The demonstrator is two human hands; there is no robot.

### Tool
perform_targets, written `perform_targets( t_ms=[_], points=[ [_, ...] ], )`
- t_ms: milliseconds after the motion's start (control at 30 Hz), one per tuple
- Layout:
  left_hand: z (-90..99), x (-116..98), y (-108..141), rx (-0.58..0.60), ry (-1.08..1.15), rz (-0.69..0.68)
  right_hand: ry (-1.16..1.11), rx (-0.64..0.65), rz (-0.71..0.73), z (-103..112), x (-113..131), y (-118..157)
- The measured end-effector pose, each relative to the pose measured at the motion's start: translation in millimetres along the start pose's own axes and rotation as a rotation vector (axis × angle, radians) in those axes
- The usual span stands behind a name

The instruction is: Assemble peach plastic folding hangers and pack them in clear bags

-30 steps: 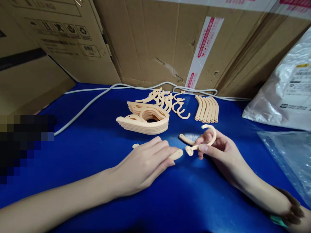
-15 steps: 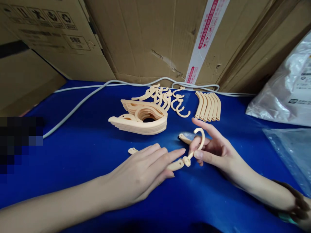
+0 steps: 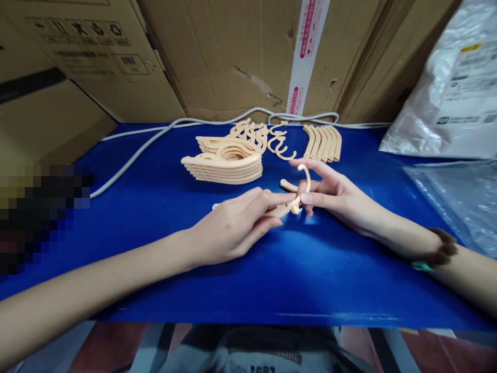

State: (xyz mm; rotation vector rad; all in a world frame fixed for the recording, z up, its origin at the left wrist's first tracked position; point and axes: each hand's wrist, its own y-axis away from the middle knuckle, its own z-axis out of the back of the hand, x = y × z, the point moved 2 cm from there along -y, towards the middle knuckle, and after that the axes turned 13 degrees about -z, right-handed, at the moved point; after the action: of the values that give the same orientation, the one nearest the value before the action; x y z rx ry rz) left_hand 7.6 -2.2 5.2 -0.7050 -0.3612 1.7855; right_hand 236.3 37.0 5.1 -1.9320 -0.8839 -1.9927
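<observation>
Over the blue tabletop, my right hand (image 3: 334,189) pinches a cream plastic hanger hook (image 3: 308,178) between thumb and fingers. The hook's curve points up and its knobbed base hangs low. My left hand (image 3: 236,223) is closed around a cream hanger arm (image 3: 280,211), mostly hidden by the palm. The holed end of that arm meets or nearly meets the hook's base; whether they are joined I cannot tell. A small pale end (image 3: 216,206) shows beyond my left knuckles. Behind my right fingers lies another hanger arm (image 3: 288,185), partly covered.
A stack of cream hanger parts (image 3: 225,173) stands beyond my left hand. Several hooks (image 3: 285,154) lie behind it, beside a row of curved strips (image 3: 322,145). A white cable (image 3: 132,160) runs along the cardboard (image 3: 225,62). Plastic bags (image 3: 446,103) are at right.
The view has tilted down and back, showing the table's front edge. My left index finger has come up to the hook's base, and the hook and hanger arm are closer together.
</observation>
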Motion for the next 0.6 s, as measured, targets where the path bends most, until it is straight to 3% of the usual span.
perform_targets(
  t_ms=[333, 467, 600],
  points=[
    [-0.7, 2.3, -10.8, -0.123, -0.209, -0.061, 0.036, -0.047, -0.118, 0.2, 17.7, -0.4],
    [-4.1, 2.1, -12.2, -0.096, -0.286, -0.045, 0.081, -0.098, -0.11, 2.3, 18.3, 1.0],
    [-4.0, 1.0, -16.0, 0.038, -0.338, -0.026, 0.17, -0.127, -0.092, 6.8, 20.0, 2.1]
  ],
)
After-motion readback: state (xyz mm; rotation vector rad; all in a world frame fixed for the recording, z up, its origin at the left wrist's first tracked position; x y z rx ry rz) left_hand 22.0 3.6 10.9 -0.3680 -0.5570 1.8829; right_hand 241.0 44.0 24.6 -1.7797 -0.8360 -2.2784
